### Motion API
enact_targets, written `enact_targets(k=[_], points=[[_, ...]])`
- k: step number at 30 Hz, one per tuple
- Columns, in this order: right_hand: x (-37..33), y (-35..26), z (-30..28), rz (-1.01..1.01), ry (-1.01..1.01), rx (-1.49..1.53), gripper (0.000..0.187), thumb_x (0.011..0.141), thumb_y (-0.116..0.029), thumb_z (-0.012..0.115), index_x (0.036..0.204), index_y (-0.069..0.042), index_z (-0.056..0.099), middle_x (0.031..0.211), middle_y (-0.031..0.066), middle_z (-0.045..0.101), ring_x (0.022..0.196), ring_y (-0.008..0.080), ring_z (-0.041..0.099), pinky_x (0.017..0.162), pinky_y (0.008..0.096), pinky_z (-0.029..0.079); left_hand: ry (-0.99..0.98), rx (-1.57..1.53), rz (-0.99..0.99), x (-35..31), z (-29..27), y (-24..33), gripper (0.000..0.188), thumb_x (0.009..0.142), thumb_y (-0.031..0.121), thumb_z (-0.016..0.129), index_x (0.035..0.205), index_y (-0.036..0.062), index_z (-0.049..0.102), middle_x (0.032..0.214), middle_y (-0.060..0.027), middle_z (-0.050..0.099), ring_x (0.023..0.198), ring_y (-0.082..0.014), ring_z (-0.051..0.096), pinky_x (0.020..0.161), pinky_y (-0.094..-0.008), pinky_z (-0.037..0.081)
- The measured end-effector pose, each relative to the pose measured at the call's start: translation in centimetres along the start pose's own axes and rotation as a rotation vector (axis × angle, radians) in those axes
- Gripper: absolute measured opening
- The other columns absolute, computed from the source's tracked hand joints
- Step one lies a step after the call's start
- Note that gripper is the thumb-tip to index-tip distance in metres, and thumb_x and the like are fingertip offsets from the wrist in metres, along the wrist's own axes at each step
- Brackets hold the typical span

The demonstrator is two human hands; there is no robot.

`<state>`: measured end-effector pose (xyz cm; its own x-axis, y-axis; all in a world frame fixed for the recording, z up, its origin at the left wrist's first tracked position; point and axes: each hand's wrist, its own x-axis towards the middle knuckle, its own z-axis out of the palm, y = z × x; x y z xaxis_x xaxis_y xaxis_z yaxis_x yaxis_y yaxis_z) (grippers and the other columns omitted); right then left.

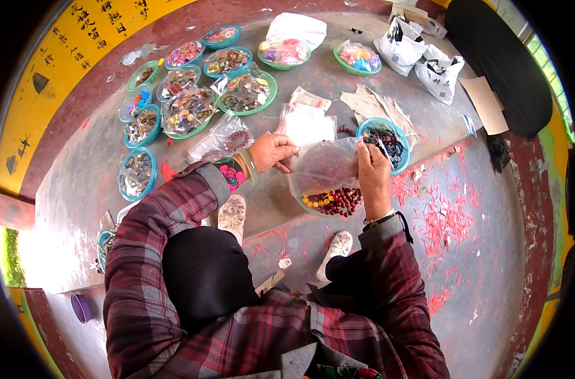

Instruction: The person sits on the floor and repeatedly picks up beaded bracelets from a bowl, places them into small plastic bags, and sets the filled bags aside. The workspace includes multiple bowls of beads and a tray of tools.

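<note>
In front of me I hold up a clear plastic bag (322, 165) between both hands. My left hand (271, 153) pinches its left edge with closed fingers. Its right edge is gripped by my right hand (374, 180), thumb on top. Below and through the bag show strings of dark red beads (345, 202) and yellow-orange beads (317, 202), in a basin whose green rim is mostly hidden. Close to my right hand stands a blue basin (403, 165) of dark cords or bracelets. A bagged red bracelet (238, 140) lies beyond my left wrist.
Several basins of small trinkets, such as a green one (271, 101), crowd the far left. Flat white packs (307, 123) and beige cloth (379, 107) lie ahead. White carrier bags (401, 47) stand far right. Red scraps (448, 224) litter the lower floor beyond a step.
</note>
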<state>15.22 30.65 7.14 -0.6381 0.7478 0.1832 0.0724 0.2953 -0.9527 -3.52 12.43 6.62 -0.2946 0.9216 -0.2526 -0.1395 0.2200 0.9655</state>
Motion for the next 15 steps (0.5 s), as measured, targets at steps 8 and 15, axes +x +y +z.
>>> enact_targets(k=[8, 15], points=[[-0.2, 0.1, 0.3, -0.281, 0.166, -0.178, 0.029, 0.090, -0.018, 0.054, 0.068, -0.001, 0.047, 0.056, 0.0050, 0.037, 0.055, 0.0105, 0.032, 0.049, 0.0284, 0.034, 0.088, -0.088, -0.002, 0.3, -0.7, -0.5, 0.022, 0.092, 0.023, 0.052, 0.093, 0.0015, 0.058, 0.075, -0.0040, 0.058, 0.068, -0.0134, 0.062, 0.059, -0.0247, 0.055], [-1.5, -1.9, -1.3, -0.167, 0.009, -0.133, 0.023, 0.087, -0.015, 0.057, 0.070, 0.000, 0.050, 0.057, 0.0097, 0.040, 0.054, 0.0103, 0.033, 0.048, 0.0284, 0.035, 0.577, 0.058, 0.067, -1.6, -9.9, 2.8, 0.028, 0.093, 0.025, 0.048, 0.090, -0.0019, 0.056, 0.074, -0.0071, 0.057, 0.066, -0.0161, 0.063, 0.059, -0.0249, 0.053]])
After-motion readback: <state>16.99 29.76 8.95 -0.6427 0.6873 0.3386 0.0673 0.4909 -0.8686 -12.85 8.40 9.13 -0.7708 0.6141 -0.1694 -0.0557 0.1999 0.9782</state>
